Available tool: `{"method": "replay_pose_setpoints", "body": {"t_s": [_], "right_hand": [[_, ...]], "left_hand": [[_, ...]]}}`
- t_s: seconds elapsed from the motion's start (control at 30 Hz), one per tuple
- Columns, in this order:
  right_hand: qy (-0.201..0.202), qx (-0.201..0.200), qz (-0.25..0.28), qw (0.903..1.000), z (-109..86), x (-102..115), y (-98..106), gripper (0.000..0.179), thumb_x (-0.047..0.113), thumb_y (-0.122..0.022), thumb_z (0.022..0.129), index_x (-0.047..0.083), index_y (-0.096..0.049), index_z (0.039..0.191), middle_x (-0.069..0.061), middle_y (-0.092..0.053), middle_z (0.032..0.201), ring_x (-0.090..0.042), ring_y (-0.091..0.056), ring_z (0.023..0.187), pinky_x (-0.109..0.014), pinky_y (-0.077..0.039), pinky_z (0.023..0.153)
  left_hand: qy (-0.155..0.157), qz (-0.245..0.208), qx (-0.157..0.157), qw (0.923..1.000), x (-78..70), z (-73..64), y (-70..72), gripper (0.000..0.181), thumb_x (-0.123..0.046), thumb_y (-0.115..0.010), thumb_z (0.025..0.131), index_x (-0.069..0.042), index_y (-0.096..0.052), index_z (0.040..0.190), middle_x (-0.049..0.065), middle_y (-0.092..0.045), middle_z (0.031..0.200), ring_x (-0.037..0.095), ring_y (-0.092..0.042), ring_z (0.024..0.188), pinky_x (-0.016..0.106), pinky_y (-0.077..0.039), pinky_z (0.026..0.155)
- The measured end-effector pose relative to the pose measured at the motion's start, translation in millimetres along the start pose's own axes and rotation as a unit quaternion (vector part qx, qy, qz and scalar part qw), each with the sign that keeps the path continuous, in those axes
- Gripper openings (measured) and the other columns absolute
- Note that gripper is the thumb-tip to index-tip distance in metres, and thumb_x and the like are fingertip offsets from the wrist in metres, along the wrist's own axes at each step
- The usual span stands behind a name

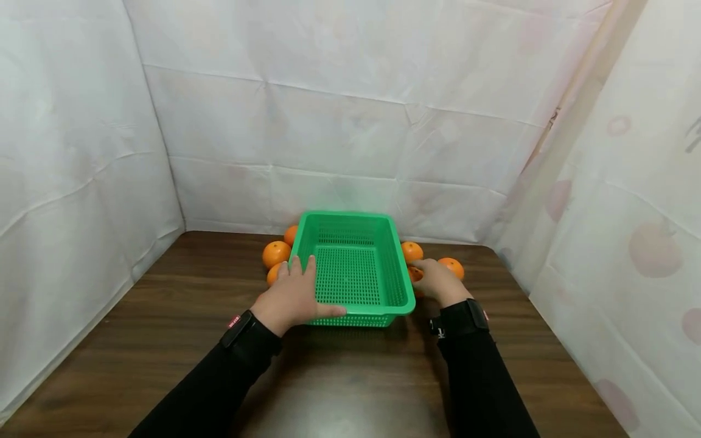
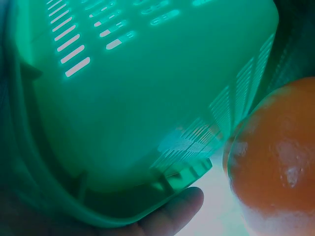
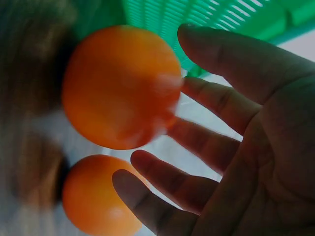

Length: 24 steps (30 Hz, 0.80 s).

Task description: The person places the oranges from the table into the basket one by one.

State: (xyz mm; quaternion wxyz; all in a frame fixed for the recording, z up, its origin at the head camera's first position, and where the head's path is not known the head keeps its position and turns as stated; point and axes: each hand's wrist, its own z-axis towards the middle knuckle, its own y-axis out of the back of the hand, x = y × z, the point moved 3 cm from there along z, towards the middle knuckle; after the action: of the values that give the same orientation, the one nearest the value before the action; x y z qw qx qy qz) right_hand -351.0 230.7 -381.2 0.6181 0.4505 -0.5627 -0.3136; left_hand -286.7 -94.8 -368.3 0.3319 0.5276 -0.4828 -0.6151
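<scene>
A green plastic basket [image 1: 406, 299] with slotted walls stands on the table, no fruit inside it. Over its near left corner my left hand [image 1: 287, 303] spreads its fingers, the thumb along the near rim. In the left wrist view a fingertip [image 2: 184, 206] shows at the basket rim, and a large orange [image 2: 283, 157] lies close by. My right hand [image 1: 440, 282] is beside the basket's right wall, at an orange [image 1: 414, 274] that it partly covers. The right wrist view shows its fingers spread around one orange [image 3: 115, 88], fingertips right at the peel, with a second orange [image 3: 98, 196] below.
Several oranges [image 1: 276, 253] line the basket's left side. To the right, another orange [image 1: 412, 251] sits by the far part of the wall and one more [image 1: 452, 266] lies beyond my right hand. White sheeting [image 1: 328, 134] encloses the brown wooden table [image 1: 181, 316] behind and at both sides.
</scene>
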Motion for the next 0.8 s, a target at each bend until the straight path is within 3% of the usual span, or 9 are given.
{"method": "replay_pose_setpoints", "body": {"t_s": [0.3,0.5,0.8], "right_hand": [[-0.006,0.004,-0.007,0.9999,2.2,-3.1,-8.1,0.056,0.020,-0.069,0.104,0.013,-0.052,0.157,-0.026,-0.058,0.150,-0.047,-0.061,0.127,-0.060,-0.052,0.099],[-0.021,0.013,0.004,0.9997,1.1,-4.2,-9.4,0.062,0.013,-0.070,0.102,0.014,-0.047,0.160,-0.026,-0.055,0.154,-0.045,-0.061,0.124,-0.053,-0.049,0.087],[-0.024,0.010,-0.012,0.9996,0.6,-4.7,-9.9,0.063,0.016,-0.071,0.102,0.013,-0.046,0.161,-0.027,-0.058,0.150,-0.047,-0.062,0.127,-0.058,-0.053,0.097]], "left_hand": [[0.003,0.010,-0.007,0.9999,-1.3,-0.4,-1.3,0.142,-0.097,-0.061,0.073,-0.008,-0.013,0.172,0.034,-0.013,0.174,0.059,-0.015,0.160,0.069,-0.049,0.110],[0.007,0.007,-0.009,0.9999,-2.0,-1.5,-1.4,0.142,-0.098,-0.061,0.072,-0.009,-0.015,0.172,0.033,-0.012,0.175,0.058,-0.016,0.160,0.069,-0.051,0.106],[0.003,0.008,-0.004,1.0000,-2.3,-1.7,-2.2,0.140,-0.098,-0.060,0.073,-0.010,-0.014,0.172,0.034,-0.012,0.174,0.058,-0.015,0.160,0.071,-0.048,0.109]]}}
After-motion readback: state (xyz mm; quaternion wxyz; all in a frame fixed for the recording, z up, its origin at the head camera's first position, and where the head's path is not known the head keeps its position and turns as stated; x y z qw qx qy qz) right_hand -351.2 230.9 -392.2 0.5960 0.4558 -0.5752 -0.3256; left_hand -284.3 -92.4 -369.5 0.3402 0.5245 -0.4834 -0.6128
